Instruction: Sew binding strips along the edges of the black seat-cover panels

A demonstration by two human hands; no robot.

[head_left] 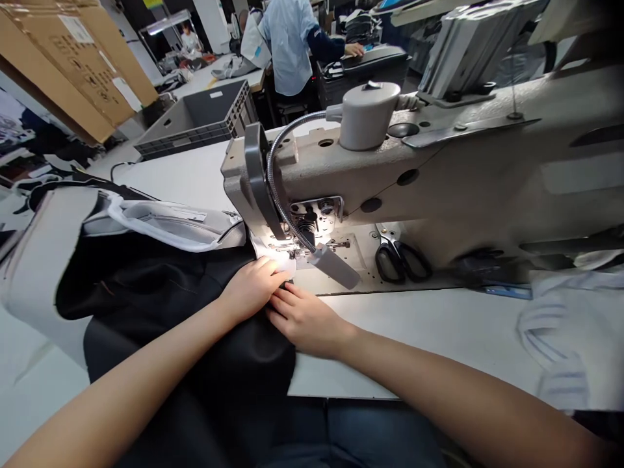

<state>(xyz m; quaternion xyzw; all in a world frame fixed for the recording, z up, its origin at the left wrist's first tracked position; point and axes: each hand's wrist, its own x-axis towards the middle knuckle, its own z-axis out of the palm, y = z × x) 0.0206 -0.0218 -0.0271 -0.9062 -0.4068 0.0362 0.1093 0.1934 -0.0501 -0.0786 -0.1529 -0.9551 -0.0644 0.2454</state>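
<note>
My left hand [251, 289] lies on the black fabric [168, 279] close to the needle area, its fingers pressed together on the material's edge. Just to the right, my right hand [312, 322] grips the same edge, fingers close together, the fingertips of both hands almost touching. The fabric joins a light grey panel [49, 253] with white edging and a zipper, and hangs over the table's front edge. Under the lit head of the sewing machine [302, 224], a light-coloured part of the work sits by the presser foot. Fingers hide the exact spot being held.
Black-handled scissors [402, 260] lie on the machine bed. A striped cloth [560, 338] is at the right of the white table [414, 325]. Behind stand a grey crate [195, 133] and a cardboard box [78, 58]. A co-worker in light blue [290, 45] works at the back.
</note>
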